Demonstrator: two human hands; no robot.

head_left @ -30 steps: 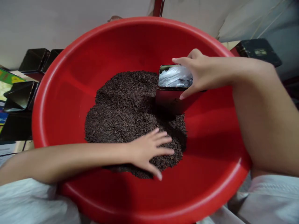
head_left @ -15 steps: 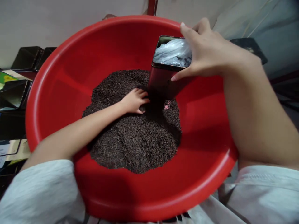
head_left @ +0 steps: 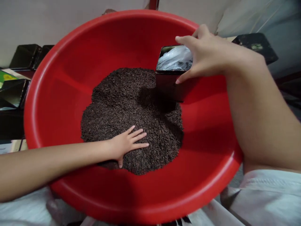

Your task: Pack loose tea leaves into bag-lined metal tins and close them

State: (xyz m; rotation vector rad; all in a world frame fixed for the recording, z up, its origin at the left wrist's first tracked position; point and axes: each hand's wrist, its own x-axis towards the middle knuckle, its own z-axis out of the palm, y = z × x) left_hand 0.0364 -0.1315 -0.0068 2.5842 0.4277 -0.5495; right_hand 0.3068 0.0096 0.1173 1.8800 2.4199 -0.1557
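At the far left, dark square-mouthed tins (head_left: 24, 57) lie outside the basin, with a scrap of green and yellow packaging (head_left: 6, 76) between them. Next comes the rim of a wide red basin (head_left: 31, 119), which spans most of the view. The left forearm crosses this rim, and the left hand (head_left: 129, 142) is palm down over the near side of a heap of dark, dry, leaf-like bits (head_left: 127, 100); its grip is wide, fingers spread and holding nothing. The heap covers the middle of the basin floor, with a shadowed hollow toward the right. Beside that hollow is a dark red tin (head_left: 168, 83), mouth up, with clear plastic (head_left: 176, 59) bunched inside; its base is in deep shadow, so I cannot tell whether it touches the heap. The right hand (head_left: 202, 56) holds this tin near the top, grip closed around its right side. Farther right, beyond the rim, sits a dark container (head_left: 256, 47).
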